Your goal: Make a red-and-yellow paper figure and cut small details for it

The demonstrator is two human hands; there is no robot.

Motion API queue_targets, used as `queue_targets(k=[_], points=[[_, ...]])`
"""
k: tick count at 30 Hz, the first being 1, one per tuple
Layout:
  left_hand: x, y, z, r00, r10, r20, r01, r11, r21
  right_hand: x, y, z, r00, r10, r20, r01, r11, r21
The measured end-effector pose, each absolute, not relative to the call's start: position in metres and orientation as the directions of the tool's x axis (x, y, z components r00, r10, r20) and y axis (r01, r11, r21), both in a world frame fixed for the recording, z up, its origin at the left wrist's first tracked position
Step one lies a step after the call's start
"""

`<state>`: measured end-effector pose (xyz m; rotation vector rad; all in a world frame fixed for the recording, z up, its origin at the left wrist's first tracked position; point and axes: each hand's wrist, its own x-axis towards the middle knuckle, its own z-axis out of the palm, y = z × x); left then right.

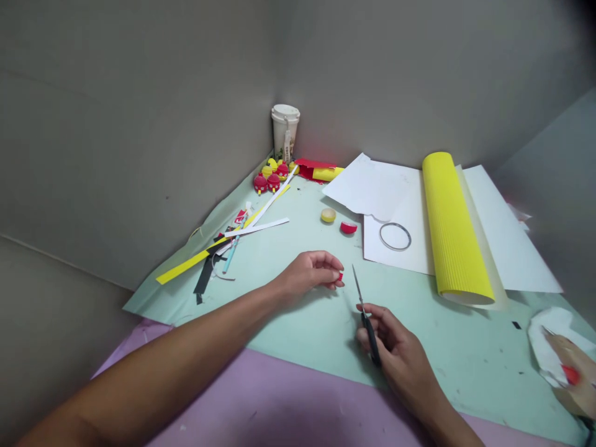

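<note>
My left hand (pixel 313 275) pinches a small red piece (pixel 341 277) between thumb and fingertips, just above the pale green sheet (pixel 288 335). In my right hand (pixel 395 347) is a pair of black-handled scissors (pixel 370 332); the narrow blades point up and away, a little to the right of the red piece and apart from it. The blades look closed or nearly so. Beyond both hands lie a yellow half-round piece (pixel 328 215) and a red half-round piece (pixel 348 228).
Red and yellow round ornaments (pixel 267 177) sit before a lidded cup (pixel 285 130) in the corner. Yellow, white and black paper strips (pixel 190 267) lie left. At right are white sheets (pixel 400 180), a metal ring (pixel 395 236), a yellow corrugated roll (pixel 456 230) and crumpled tissue (pixel 542 347).
</note>
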<state>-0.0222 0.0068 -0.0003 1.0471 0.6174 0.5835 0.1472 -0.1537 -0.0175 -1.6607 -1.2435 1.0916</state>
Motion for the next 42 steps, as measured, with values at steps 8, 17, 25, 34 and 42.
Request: queue_targets(k=[8,17,25,34,42], points=[[-0.023,0.007,-0.003,0.724,0.665,-0.186,-0.168,0.43,0.887,0.148,-0.152,-0.019,0.18,0.968,-0.173,0.349,-0.227,-0.909],[-0.023,0.009,-0.002,0.706,0.678,-0.206,-0.104,0.387,0.916,0.145,-0.154,-0.02,0.196,0.967,-0.16,0.368,-0.224,-0.903],[-0.025,0.01,-0.001,0.726,0.658,-0.199,-0.132,0.417,0.899,0.142,-0.154,-0.022,0.245,0.964,-0.104,0.413,-0.201,-0.888],[-0.026,0.013,-0.003,0.743,0.634,-0.215,-0.148,0.468,0.871,0.139,-0.152,-0.019,0.248,0.968,-0.034,0.484,-0.154,-0.862],[-0.026,0.014,-0.004,0.767,0.602,-0.223,-0.137,0.492,0.86,0.137,-0.153,-0.019,0.224,0.975,0.014,0.541,-0.112,-0.833]])
